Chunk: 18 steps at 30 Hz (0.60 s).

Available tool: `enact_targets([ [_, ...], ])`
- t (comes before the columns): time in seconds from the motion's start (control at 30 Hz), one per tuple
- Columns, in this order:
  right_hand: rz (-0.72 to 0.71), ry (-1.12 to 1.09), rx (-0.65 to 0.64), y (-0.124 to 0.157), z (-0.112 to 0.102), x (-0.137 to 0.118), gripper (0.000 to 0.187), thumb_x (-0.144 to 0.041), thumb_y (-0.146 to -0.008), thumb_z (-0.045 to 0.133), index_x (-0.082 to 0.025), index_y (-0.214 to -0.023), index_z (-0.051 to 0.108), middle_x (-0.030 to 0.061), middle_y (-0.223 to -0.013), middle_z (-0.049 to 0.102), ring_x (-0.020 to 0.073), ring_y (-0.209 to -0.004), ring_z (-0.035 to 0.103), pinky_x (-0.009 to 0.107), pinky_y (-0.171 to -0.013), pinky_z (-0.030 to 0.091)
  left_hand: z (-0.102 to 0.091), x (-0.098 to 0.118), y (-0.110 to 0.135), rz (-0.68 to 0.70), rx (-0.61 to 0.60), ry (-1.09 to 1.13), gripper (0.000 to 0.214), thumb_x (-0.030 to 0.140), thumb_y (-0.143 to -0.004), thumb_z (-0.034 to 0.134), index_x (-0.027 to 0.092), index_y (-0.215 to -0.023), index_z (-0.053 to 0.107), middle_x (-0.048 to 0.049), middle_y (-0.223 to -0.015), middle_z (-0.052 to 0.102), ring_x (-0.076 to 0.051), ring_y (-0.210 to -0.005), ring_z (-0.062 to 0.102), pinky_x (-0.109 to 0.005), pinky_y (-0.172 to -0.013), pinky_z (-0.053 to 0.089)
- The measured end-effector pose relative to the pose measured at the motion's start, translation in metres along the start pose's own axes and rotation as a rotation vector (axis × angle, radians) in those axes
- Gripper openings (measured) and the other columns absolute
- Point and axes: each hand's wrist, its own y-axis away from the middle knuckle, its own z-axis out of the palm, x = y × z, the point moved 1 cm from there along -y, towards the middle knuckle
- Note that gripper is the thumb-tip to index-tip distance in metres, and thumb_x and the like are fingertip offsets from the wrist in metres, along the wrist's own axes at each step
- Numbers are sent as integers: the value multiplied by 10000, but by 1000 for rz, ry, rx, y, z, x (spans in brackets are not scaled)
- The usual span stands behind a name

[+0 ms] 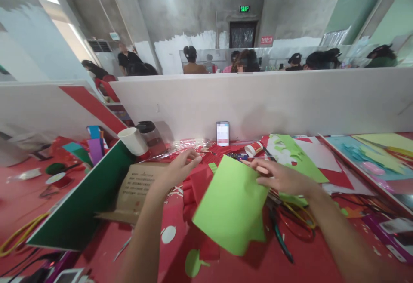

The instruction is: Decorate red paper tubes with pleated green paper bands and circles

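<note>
My right hand pinches the upper right edge of a light green sheet of paper, fingers closed on it. The sheet hangs tilted above the red table, its lower right edge cut unevenly. To its left, my left hand hovers with nothing visible in it, fingers loosely stretched over red scraps. Folded red paper lies partly behind the green sheet. A green cut-out and a white oval piece rest on the table nearer me.
Dark-handled pliers lie right of the sheet. A brown paper bag sits beside a green board at left. A white cup and a phone stand before the white partition. Several people sit beyond it.
</note>
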Motion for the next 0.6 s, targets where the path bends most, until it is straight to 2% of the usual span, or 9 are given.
enact_targets([
  [0.03, 14, 88, -51, 3, -16, 4, 298, -326, -852, 583, -225, -1132, 578, 58, -1067, 614, 236, -988, 570, 324, -857, 443, 1, -15, -1, -42, 12, 4, 448, 588, -846, 469, 190, -1029, 559, -88, -1051, 637, -243, -931, 607, -341, -802, 485],
  [0.13, 41, 256, -311, 0, -53, 11, 300, -310, -866, 538, -205, -1135, 623, 96, -1142, 625, 255, -1025, 584, 314, -840, 453, 7, -58, -1, -189, 9, -79, 496, 594, -834, 462, 193, -1118, 523, -110, -1084, 633, -295, -1010, 607, -399, -870, 464],
  [0.23, 37, 326, -413, -19, -66, 11, 336, -207, -831, 509, -187, -1137, 646, 110, -1183, 629, 253, -1048, 590, 294, -811, 451, 19, -87, 1, -287, -6, -68, 516, 598, -829, 447, 213, -1167, 509, -90, -1043, 644, -301, -1021, 612, -391, -871, 465],
  [0.3, 19, 385, -469, -39, -59, 9, 374, -117, -761, 499, -190, -1090, 663, 89, -1116, 654, 233, -970, 604, 272, -740, 434, 28, -96, 1, -319, 7, -20, 535, 619, -838, 392, 202, -1150, 514, -76, -980, 643, -285, -952, 627, -366, -807, 489],
  [0.4, -22, 532, -595, -66, -33, 7, 314, -56, -666, 485, -191, -882, 669, 35, -842, 659, 179, -699, 556, 256, -577, 338, 38, -102, -2, -290, 57, 49, 517, 607, -831, 380, 180, -1070, 546, -56, -903, 624, -248, -879, 620, -332, -769, 495],
  [0.5, -59, 672, -520, -82, -2, 9, 206, -59, -659, 497, -187, -750, 630, 30, -736, 626, 174, -653, 503, 277, -572, 282, 43, -106, -4, -309, 72, 105, 475, 577, -815, 417, 188, -1057, 541, -18, -797, 588, -210, -742, 593, -298, -650, 491],
  [0.6, -182, 688, -403, -85, 26, 11, 169, -57, -689, 491, -187, -694, 600, 22, -688, 607, 172, -660, 490, 292, -619, 285, 42, -107, -3, -298, 61, 80, 390, 550, -827, 422, 197, -949, 535, 24, -679, 505, -183, -658, 538, -277, -604, 467],
])
